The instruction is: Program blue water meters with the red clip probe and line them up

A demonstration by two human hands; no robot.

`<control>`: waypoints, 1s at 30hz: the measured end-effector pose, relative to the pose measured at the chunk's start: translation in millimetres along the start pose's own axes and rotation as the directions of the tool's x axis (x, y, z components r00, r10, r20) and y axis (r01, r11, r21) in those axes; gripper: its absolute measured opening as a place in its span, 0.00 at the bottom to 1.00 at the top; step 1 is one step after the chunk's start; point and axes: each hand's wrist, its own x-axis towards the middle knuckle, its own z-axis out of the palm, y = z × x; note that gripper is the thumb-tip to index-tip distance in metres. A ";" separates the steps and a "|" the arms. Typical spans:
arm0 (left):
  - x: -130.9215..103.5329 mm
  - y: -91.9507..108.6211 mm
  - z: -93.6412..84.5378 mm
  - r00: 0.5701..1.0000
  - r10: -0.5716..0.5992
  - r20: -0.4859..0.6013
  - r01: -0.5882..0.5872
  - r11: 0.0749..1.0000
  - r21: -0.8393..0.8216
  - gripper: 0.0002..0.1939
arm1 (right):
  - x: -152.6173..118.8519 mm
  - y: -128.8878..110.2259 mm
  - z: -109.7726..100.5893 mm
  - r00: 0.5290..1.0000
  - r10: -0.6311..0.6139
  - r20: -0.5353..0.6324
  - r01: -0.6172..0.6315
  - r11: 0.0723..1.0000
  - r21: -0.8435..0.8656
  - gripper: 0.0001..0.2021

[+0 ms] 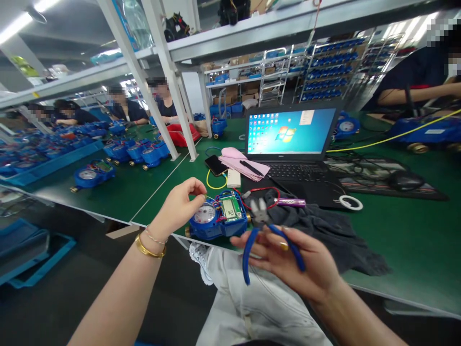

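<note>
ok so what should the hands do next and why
Probably bring the blue-handled pliers over to the wires on the blue meter: the right hand holds them, spread open, beside it, while the left hand pinches close to those wires.

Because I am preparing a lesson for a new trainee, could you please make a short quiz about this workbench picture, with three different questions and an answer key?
1. Which tool does the camera wearer's right grip hold?

2. True or false: the screen of the laptop is dark.

3. On the blue meter, which part is nearer to the fingertips of the left grip?
(a) the round dial
(b) the display

Key:
1. Pliers with blue handles.
2. False; it is lit and shows icons.
3. (a)
</note>
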 end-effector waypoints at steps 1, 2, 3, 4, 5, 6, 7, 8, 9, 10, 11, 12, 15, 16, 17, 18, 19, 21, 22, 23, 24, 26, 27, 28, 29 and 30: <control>0.0 0.0 -0.5 1.000 0.001 0.005 -0.001 1.000 0.006 0.02 | 6.3 9.5 4.5 0.998 0.056 0.028 -0.058 0.996 0.063 0.16; 0.0 0.1 -0.8 1.000 0.003 0.009 -0.003 1.000 0.011 0.02 | 12.3 18.0 8.9 0.994 0.103 0.036 -0.107 0.988 0.114 0.16; 0.1 0.1 -1.1 1.000 0.005 0.012 -0.006 1.000 0.018 0.02 | 18.1 25.4 13.4 0.990 0.142 0.026 -0.144 0.978 0.152 0.15; 0.1 0.2 -1.3 1.000 0.008 0.014 -0.009 1.000 0.024 0.02 | 23.6 31.4 17.8 0.985 0.174 0.002 -0.172 0.969 0.176 0.15; 0.2 0.3 -1.5 1.000 0.012 0.015 -0.013 0.999 0.031 0.02 | 28.9 35.9 22.1 0.979 0.203 -0.028 -0.195 0.962 0.190 0.15; 0.2 0.5 -1.6 1.000 0.016 0.017 -0.016 0.999 0.040 0.03 | 34.0 38.7 26.4 0.972 0.228 -0.063 -0.212 0.956 0.201 0.15; 0.3 0.8 -1.6 1.000 0.018 0.020 -0.019 0.999 0.049 0.03 | 38.9 40.1 30.5 0.963 0.250 -0.102 -0.225 0.951 0.211 0.15; 0.3 1.1 -1.7 1.000 0.019 0.024 -0.021 0.998 0.058 0.03 | 43.6 40.2 34.3 0.952 0.269 -0.145 -0.233 0.947 0.222 0.16; 0.3 1.5 -1.8 0.999 0.024 0.028 -0.025 0.998 0.065 0.03 | 48.0 39.4 37.8 0.941 0.279 -0.190 -0.233 0.944 0.232 0.17; 0.3 1.9 -1.9 0.999 0.028 0.032 -0.030 0.997 0.070 0.03 | 52.0 37.9 40.8 0.931 0.282 -0.233 -0.227 0.944 0.239 0.18; 0.2 2.2 -2.0 0.999 0.033 0.035 -0.035 0.997 0.075 0.03 | 55.5 36.3 43.2 0.921 0.281 -0.270 -0.218 0.946 0.241 0.19; 0.2 2.5 -2.1 0.999 0.036 0.036 -0.039 0.996 0.079 0.03 | 58.5 34.9 45.1 0.913 0.276 -0.299 -0.209 0.948 0.238 0.20; 0.0 2.8 -2.2 0.999 0.036 0.041 -0.040 0.996 0.085 0.03 | 64.5 33.8 47.1 0.904 0.263 -0.338 -0.197 0.956 0.218 0.21; 0.0 2.8 -2.1 0.998 0.035 0.042 -0.039 0.996 0.085 0.03 | 65.7 34.6 46.9 0.904 0.256 -0.343 -0.191 0.958 0.213 0.21; 0.0 2.7 -1.8 0.998 0.036 0.046 -0.040 0.996 0.083 0.03 | 66.6 35.8 46.5 0.905 0.248 -0.346 -0.182 0.960 0.212 0.21; 0.0 2.6 -1.5 0.998 0.038 0.048 -0.042 0.996 0.084 0.03 | 67.4 37.2 46.1 0.907 0.237 -0.347 -0.170 0.962 0.214 0.20; -0.1 2.6 -1.1 0.998 0.040 0.050 -0.045 0.995 0.087 0.03 | 68.0 38.8 45.8 0.910 0.225 -0.348 -0.154 0.963 0.220 0.19; -0.3 2.8 -0.3 0.998 0.044 0.050 -0.049 0.994 0.097 0.03 | 69.2 41.9 45.8 0.915 0.201 -0.349 -0.123 0.964 0.234 0.18; -0.5 3.1 0.0 0.998 0.046 0.049 -0.051 0.993 0.103 0.03 | 69.9 43.2 46.1 0.916 0.192 -0.352 -0.110 0.965 0.240 0.18; -0.8 3.4 0.2 0.998 0.046 0.047 -0.051 0.993 0.107 0.03 | 70.5 44.3 46.6 0.916 0.185 -0.357 -0.099 0.965 0.245 0.18; -1.1 3.8 0.2 0.998 0.045 0.047 -0.050 0.993 0.109 0.03 | 71.1 45.3 47.1 0.914 0.180 -0.365 -0.090 0.964 0.248 0.18; -1.7 4.6 0.0 0.998 0.044 0.050 -0.050 0.992 0.112 0.03 | 72.3 46.8 47.6 0.912 0.170 -0.374 -0.075 0.964 0.255 0.18; -1.9 4.9 -0.2 0.998 0.044 0.053 -0.050 0.992 0.114 0.03 | 72.7 47.3 47.6 0.913 0.165 -0.373 -0.069 0.964 0.257 0.17; -2.0 5.1 -0.4 0.998 0.046 0.053 -0.051 0.992 0.115 0.03 | 73.1 47.6 47.4 0.916 0.160 -0.369 -0.065 0.964 0.258 0.17; -2.1 5.1 -0.6 0.997 0.048 0.054 -0.054 0.992 0.116 0.03 | 73.3 47.8 47.1 0.919 0.157 -0.362 -0.064 0.964 0.257 0.16; -2.0 5.1 -0.8 0.997 0.050 0.053 -0.056 0.992 0.117 0.03 | 73.5 47.8 46.8 0.921 0.154 -0.358 -0.063 0.965 0.255 0.16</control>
